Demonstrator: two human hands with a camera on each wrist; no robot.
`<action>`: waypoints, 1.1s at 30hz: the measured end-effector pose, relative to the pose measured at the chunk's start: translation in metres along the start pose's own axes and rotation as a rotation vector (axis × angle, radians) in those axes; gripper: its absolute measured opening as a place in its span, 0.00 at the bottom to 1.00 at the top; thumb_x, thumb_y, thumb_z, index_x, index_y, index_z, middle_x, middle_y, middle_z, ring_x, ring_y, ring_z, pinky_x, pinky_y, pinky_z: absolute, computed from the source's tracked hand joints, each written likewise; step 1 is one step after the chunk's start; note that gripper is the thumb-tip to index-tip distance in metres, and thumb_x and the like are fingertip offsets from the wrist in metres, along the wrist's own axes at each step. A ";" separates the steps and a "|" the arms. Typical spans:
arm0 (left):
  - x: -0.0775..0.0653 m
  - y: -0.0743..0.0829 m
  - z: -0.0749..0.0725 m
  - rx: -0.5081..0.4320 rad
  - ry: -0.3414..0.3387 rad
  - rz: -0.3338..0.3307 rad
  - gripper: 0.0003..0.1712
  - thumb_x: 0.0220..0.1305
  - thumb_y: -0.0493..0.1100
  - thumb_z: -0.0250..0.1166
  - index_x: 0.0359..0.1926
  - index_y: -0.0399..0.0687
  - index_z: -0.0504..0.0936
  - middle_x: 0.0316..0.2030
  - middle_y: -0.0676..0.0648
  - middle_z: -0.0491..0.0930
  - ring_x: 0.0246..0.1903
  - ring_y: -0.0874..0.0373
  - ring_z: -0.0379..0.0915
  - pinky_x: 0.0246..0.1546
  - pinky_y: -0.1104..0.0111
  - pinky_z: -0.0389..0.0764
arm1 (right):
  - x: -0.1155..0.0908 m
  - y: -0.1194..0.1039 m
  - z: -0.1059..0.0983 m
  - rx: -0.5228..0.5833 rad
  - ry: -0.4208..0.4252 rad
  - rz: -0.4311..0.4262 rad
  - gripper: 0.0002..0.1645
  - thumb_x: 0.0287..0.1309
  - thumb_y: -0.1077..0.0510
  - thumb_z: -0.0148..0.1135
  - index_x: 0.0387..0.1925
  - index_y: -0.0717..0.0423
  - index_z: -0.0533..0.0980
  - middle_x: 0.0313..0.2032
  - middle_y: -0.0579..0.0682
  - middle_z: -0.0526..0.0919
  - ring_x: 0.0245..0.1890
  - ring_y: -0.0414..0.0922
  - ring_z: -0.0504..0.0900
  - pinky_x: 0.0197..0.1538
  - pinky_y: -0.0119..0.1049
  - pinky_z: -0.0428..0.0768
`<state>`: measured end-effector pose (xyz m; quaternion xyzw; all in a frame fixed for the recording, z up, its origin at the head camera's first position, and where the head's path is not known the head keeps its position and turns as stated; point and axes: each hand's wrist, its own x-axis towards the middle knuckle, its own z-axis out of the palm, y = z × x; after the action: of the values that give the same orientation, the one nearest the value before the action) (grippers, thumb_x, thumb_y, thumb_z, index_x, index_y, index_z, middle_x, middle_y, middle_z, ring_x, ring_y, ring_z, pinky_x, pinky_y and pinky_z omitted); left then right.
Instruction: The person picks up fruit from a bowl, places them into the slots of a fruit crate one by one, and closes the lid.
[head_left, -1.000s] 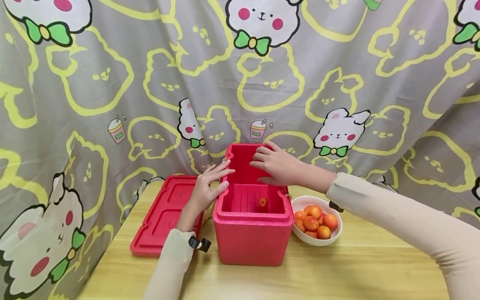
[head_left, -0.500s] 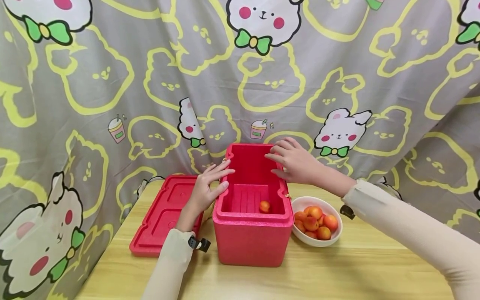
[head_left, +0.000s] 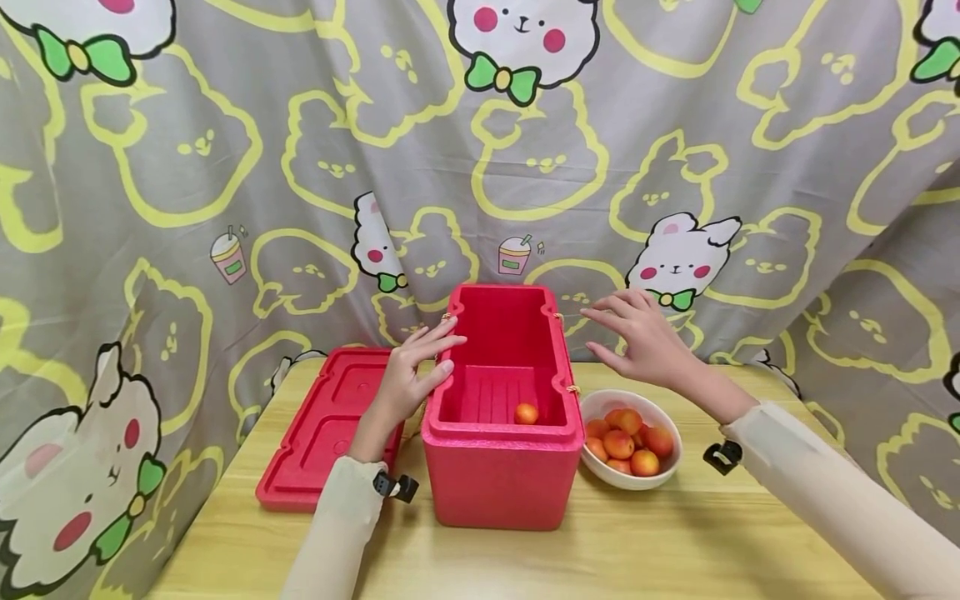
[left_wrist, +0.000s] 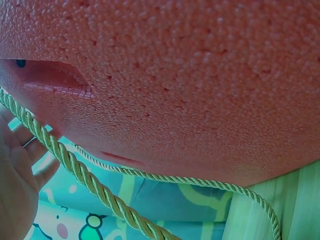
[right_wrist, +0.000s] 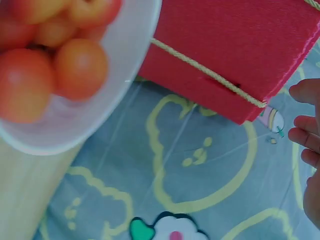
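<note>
A red foam box [head_left: 502,483] stands uncovered on the wooden table, with one orange-red fruit [head_left: 527,413], apricot-like, on its floor near the front right. My left hand [head_left: 411,375] rests on the box's left rim, fingers extended. My right hand [head_left: 647,343] hovers in the air right of the box, behind and above a white bowl [head_left: 672,467]; its fingers are spread and hold nothing. Several more such fruits [head_left: 619,443] fill the bowl. In the left wrist view, a gold twisted cord [left_wrist: 82,175] hangs along the box's side, in front of my hand.
Left of the box, its red lid [head_left: 300,479] lies flat on the table [head_left: 637,550], partly behind my left forearm. Behind everything hangs a grey patterned curtain [head_left: 450,167]. Another stretch of gold cord [right_wrist: 200,67] runs along the box's right side.
My right hand has moved from over the box out to the right, past its rim. The fruit inside rolled slightly toward the front, then settled. My left hand stays on the rim.
</note>
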<state>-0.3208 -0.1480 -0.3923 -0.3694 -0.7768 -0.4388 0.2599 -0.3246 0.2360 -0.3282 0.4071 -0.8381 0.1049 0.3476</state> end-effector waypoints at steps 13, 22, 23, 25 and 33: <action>-0.001 -0.003 0.001 0.001 -0.004 -0.001 0.25 0.64 0.48 0.62 0.60 0.48 0.84 0.69 0.43 0.74 0.71 0.48 0.69 0.71 0.36 0.61 | -0.066 0.006 0.018 0.101 -0.126 0.124 0.29 0.42 0.55 0.80 0.51 0.55 0.86 0.44 0.52 0.87 0.44 0.47 0.73 0.46 0.46 0.70; 0.000 -0.003 0.002 0.002 0.001 0.005 0.25 0.63 0.46 0.63 0.61 0.48 0.84 0.69 0.43 0.74 0.70 0.48 0.70 0.72 0.38 0.62 | -0.096 0.008 0.018 0.106 -0.217 0.083 0.24 0.41 0.57 0.80 0.45 0.57 0.87 0.41 0.48 0.87 0.44 0.46 0.76 0.44 0.46 0.75; 0.000 -0.003 0.002 0.001 0.003 0.006 0.25 0.63 0.45 0.63 0.61 0.48 0.84 0.69 0.43 0.74 0.70 0.48 0.70 0.72 0.38 0.62 | -0.098 0.009 0.019 0.102 -0.227 0.073 0.24 0.41 0.56 0.80 0.44 0.58 0.87 0.40 0.48 0.87 0.44 0.45 0.76 0.44 0.45 0.75; 0.000 -0.002 0.002 -0.002 0.007 0.007 0.25 0.62 0.44 0.63 0.61 0.47 0.84 0.69 0.42 0.74 0.71 0.47 0.70 0.71 0.36 0.62 | -0.102 0.010 0.021 0.090 -0.249 0.052 0.24 0.40 0.55 0.81 0.43 0.58 0.88 0.40 0.48 0.87 0.43 0.44 0.76 0.43 0.44 0.75; -0.001 -0.003 0.001 0.001 0.006 0.004 0.25 0.64 0.48 0.63 0.61 0.48 0.83 0.69 0.43 0.74 0.71 0.47 0.70 0.72 0.38 0.63 | -0.111 0.012 0.026 0.112 -0.303 0.049 0.26 0.38 0.54 0.82 0.44 0.56 0.88 0.37 0.46 0.86 0.41 0.42 0.73 0.43 0.41 0.73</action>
<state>-0.3222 -0.1488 -0.3947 -0.3694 -0.7756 -0.4388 0.2633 -0.2990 0.2995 -0.4201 0.4164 -0.8835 0.0975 0.1913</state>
